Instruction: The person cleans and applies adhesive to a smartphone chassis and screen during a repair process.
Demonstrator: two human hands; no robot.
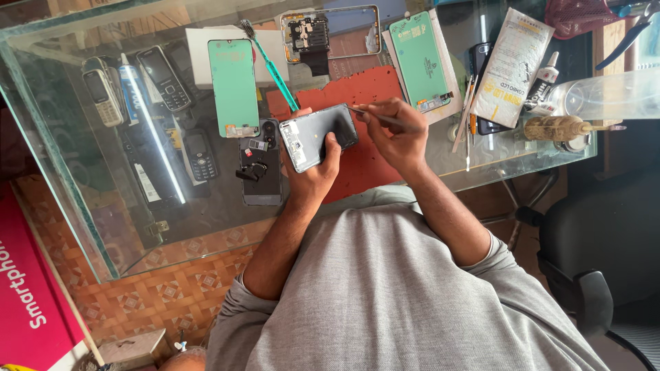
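Phone in hand, tool at its edge.

My left hand point(311, 175) grips the dark phone point(318, 136) above the red mat point(364, 93), tilted so I see its face; my right hand point(395, 134) pinches a thin metal tool point(375, 115) against its top corner.

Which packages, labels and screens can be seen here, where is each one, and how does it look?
Phone screen panel: left of centre on the glass table, rectangular, green film.
Second screen panel: upper centre-right, green, on a white tray.
Flat pouch: upper right, white with printing.
Box: lower left, magenta.
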